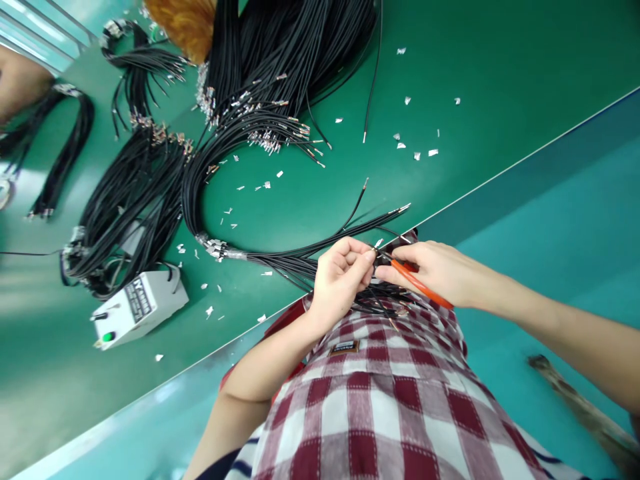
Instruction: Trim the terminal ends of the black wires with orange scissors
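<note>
My left hand (345, 275) pinches a black cable close to its end, near the table's front edge. Its cable bundle (280, 257) is wrapped with clear tape and curves back over the green table. In my right hand (430, 267) is a tool with orange handles (423, 285), its dark tip touching or very near the cable end at my left fingertips. Other loose cable ends (395, 215) fan out just behind my hands, and some hang in front over the checkered apron (370, 393).
Large black cable piles (300, 53) and another bundle (135, 200) lie at the back and left. A white box with a green button (143, 310) stands at the left. Pale scraps dot the green table (500, 100). Part of another person's arm (20, 83) shows at the far left.
</note>
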Action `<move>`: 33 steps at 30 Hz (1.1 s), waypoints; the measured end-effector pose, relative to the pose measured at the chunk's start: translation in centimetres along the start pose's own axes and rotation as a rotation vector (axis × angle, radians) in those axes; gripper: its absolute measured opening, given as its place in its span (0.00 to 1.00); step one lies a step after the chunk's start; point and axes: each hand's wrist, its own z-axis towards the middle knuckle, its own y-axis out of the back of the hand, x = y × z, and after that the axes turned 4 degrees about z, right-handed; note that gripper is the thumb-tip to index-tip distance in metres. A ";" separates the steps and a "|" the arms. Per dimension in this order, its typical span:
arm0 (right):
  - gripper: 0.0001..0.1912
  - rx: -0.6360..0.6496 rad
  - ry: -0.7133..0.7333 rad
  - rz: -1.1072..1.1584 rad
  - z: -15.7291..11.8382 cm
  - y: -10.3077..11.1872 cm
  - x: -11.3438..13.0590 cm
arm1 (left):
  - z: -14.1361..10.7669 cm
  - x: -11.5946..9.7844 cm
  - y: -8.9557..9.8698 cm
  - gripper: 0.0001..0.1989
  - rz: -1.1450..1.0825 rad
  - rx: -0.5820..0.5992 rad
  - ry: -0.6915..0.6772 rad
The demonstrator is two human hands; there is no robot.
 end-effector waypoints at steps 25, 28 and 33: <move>0.17 -0.364 0.144 0.898 1.0 -3.3 -0.2 | 0.2 0.1 0.6 0.14 -0.175 0.057 0.050; 0.18 -0.479 0.169 1.154 2.1 -4.4 0.1 | 0.1 0.2 0.5 0.15 -0.166 0.058 0.044; 0.18 -0.478 0.136 1.254 2.6 -4.6 0.6 | -0.2 0.8 0.0 0.16 -0.079 0.013 -0.011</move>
